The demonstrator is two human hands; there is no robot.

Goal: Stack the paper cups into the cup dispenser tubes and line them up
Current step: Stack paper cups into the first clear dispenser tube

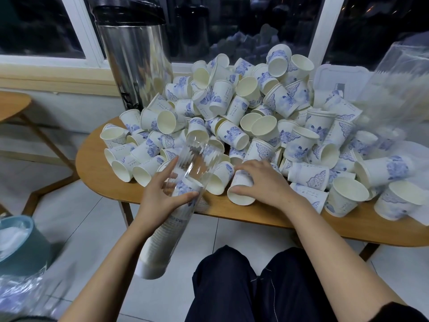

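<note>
Left hand (162,194) grips clear tube (183,182), part-full, tilted over table edge; right hand (262,182) curls round loose cup (241,189) on table (97,173). Align cup base-first with tube mouth, keep tube steady, push till nested

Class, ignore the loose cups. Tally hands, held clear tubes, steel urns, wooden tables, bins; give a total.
Hands: 2 (left hand, right hand)
Held clear tube: 1
Steel urn: 1
Wooden tables: 2 (main table, side table)
Teal bin: 1
Total: 7

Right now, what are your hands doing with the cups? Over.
Left hand grips clear dispenser tube, part-filled. Right hand grips one paper cup. Loose cup pile crowds table.
</note>
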